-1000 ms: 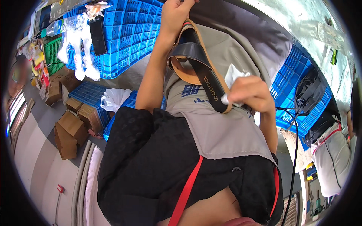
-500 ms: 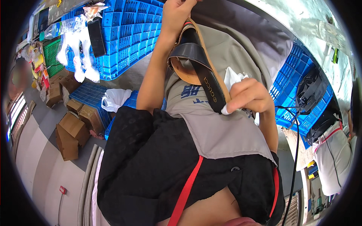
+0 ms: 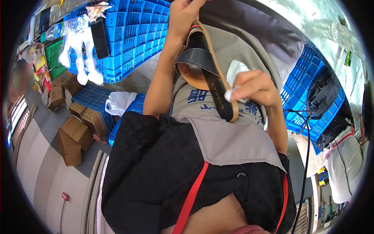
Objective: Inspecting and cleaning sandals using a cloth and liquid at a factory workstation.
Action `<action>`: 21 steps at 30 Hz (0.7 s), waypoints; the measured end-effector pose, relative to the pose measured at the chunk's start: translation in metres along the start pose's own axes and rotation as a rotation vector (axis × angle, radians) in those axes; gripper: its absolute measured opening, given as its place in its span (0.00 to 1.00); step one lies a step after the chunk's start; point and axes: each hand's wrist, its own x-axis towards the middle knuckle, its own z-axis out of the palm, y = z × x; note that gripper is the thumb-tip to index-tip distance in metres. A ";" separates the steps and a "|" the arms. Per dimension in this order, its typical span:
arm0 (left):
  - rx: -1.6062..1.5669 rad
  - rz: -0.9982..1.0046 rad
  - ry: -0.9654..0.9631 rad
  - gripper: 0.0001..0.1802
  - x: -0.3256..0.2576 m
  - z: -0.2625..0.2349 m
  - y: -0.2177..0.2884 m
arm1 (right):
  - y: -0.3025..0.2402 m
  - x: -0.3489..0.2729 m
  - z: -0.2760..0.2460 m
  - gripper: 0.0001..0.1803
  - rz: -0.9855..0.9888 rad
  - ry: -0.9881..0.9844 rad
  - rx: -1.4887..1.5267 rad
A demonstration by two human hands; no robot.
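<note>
A black sandal (image 3: 223, 96) with a tan edge lies slantwise above my lap, its wide dark strap (image 3: 197, 61) crossing it and a striped band at its far end. At the top edge my left hand (image 3: 184, 17) is closed about the sandal's far end; its fingertips are partly cut off. My right hand (image 3: 255, 86) is closed on a white cloth (image 3: 236, 70), which bunches out above and below the fingers. A wrapped fingertip of that hand touches the sandal's right edge, near the heel.
At the left stands a blue crate (image 3: 128, 39) with a black phone (image 3: 100, 39) and clear plastic wrapping on it. Cardboard boxes (image 3: 76, 136) and a white bag (image 3: 119, 102) lie lower left. Another blue crate (image 3: 300, 89) is at the right, with a black cable (image 3: 307, 156) hanging beside it.
My right hand has moved slightly up along the sandal's edge from the heel tip, with the cloth. The left hand stays almost still.
</note>
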 end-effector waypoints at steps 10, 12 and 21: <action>-0.110 -0.009 0.044 0.08 0.000 0.007 0.000 | 0.012 0.009 -0.001 0.19 0.003 0.060 -0.050; -0.165 -0.041 0.048 0.07 -0.001 0.001 -0.003 | 0.004 0.009 -0.005 0.18 -0.064 -0.079 -0.079; -0.116 -0.025 0.038 0.09 0.003 -0.003 -0.008 | 0.010 0.000 0.007 0.17 0.062 0.155 0.186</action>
